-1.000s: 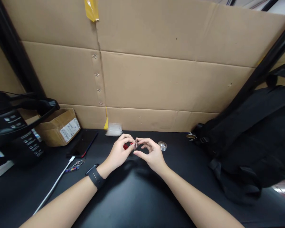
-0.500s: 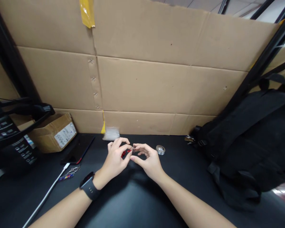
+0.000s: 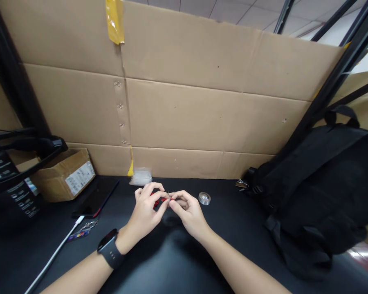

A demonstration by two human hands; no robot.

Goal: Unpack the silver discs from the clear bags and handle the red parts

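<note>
My left hand (image 3: 146,209), with a dark watch (image 3: 110,247) on its wrist, pinches a small thin flat piece (image 3: 168,196) between thumb and fingertips. From the other side, my right hand (image 3: 190,213) closes thumb and fingers on the same piece. It is seen nearly edge-on, so its kind is unclear. Just behind my left fingers shows a red object (image 3: 155,202), mostly hidden by the hand. To the right of my right hand, a roll of clear tape (image 3: 204,198) lies on the black tabletop (image 3: 171,261).
A clear plastic packet (image 3: 141,176) lies by the cardboard wall (image 3: 184,122). At left are an open cardboard box (image 3: 63,175), a dark tablet (image 3: 96,196), a white cable (image 3: 53,257), a keychain (image 3: 82,231) and a black bag (image 3: 15,196). A black backpack (image 3: 322,183) stands at right.
The whole view has shifted slightly, with the table lower in the picture. My right fingertips have drawn in closer on the thin piece, which now shows more edge-on.
</note>
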